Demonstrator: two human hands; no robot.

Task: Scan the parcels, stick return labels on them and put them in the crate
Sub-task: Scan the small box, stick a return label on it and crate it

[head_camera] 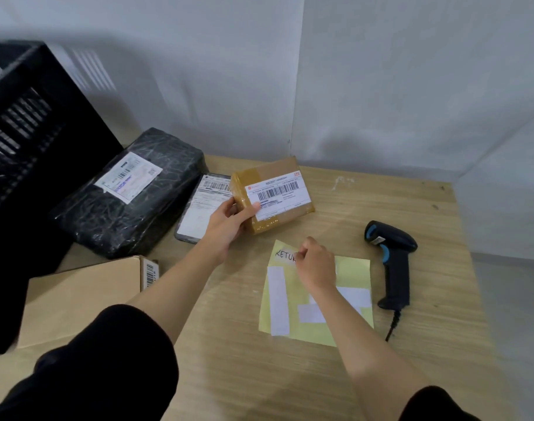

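My left hand (229, 221) grips the near left corner of a small brown taped parcel (277, 174) with a white barcode label, tilted up off the table. My right hand (315, 264) pinches the edge of a white label (285, 256) with handwritten letters, lifted at the top of a yellow backing sheet (350, 278). More white labels lie on that sheet. The black crate (25, 123) stands at the far left.
A black-wrapped parcel (132, 192) lies beside the crate, a flat grey parcel (198, 211) next to it. A plain cardboard box (83, 296) sits at the near left. The black and blue barcode scanner (391, 259) lies right of the sheet. Grey walls enclose the wooden table (426, 208).
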